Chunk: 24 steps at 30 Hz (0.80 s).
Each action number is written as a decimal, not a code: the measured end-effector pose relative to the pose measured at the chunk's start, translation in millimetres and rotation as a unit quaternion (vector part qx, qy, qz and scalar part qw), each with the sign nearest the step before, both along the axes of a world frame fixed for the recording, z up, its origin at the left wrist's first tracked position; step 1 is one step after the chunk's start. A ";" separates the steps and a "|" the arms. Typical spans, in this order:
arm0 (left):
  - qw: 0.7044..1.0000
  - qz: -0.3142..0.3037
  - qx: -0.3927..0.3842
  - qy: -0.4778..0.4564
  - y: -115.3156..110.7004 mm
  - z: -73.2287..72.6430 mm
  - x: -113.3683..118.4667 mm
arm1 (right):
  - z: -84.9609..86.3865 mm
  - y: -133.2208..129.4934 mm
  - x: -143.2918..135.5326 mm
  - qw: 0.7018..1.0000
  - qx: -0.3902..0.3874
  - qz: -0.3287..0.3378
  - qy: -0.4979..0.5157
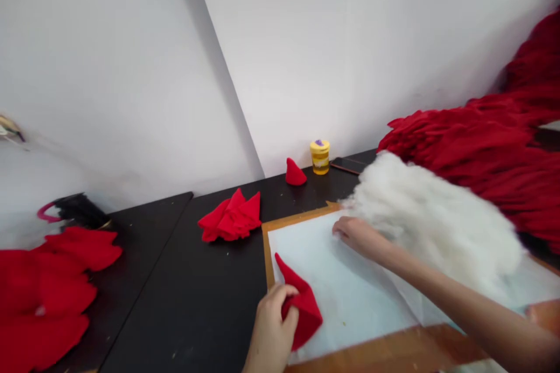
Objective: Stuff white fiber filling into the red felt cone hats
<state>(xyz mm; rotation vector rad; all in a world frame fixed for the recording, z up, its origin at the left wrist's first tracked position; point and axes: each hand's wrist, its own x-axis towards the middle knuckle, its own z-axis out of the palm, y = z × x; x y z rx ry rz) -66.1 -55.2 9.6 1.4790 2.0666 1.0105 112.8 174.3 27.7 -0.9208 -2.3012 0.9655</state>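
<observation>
My left hand grips a red pointed felt piece near the lower left edge of a white sheet bordered with brown tape. Over the upper part of the sheet is my right hand, its fingers curled together beside a big pile of white stuffing. A small whitish bit shows at its fingertips, too small to make out.
Small red pieces lie on the black table. Behind stand a red cone, a yellow tub and a phone. Red fabric is heaped at right and left, near a black item.
</observation>
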 end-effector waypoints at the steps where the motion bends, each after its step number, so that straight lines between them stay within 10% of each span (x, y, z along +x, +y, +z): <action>1: 0.999 0.035 0.012 -0.028 2.5 3.8 2.5 | 1.3 -15.7 3.3 0.999 -0.030 0.022 0.007; 6: 0.982 0.115 0.063 -0.136 18.4 1.4 19.4 | -2.4 -115.2 14.3 0.941 -0.251 0.024 0.224; 9: 0.977 0.118 0.081 -0.157 28.2 0.9 31.7 | -25.7 -148.7 5.0 0.936 -0.182 -0.014 0.300; 14: 0.983 0.092 0.085 -0.138 33.1 14.5 52.6 | -51.8 -134.0 -11.5 0.960 -0.010 -0.045 0.277; 21: 0.989 0.050 0.136 0.021 33.5 19.7 59.4 | -48.3 -140.0 -17.2 0.894 -0.319 -0.043 0.310; 24: 0.992 0.021 0.104 0.062 30.8 30.4 64.9 | -68.0 -156.5 -23.3 0.909 -0.256 -0.046 0.325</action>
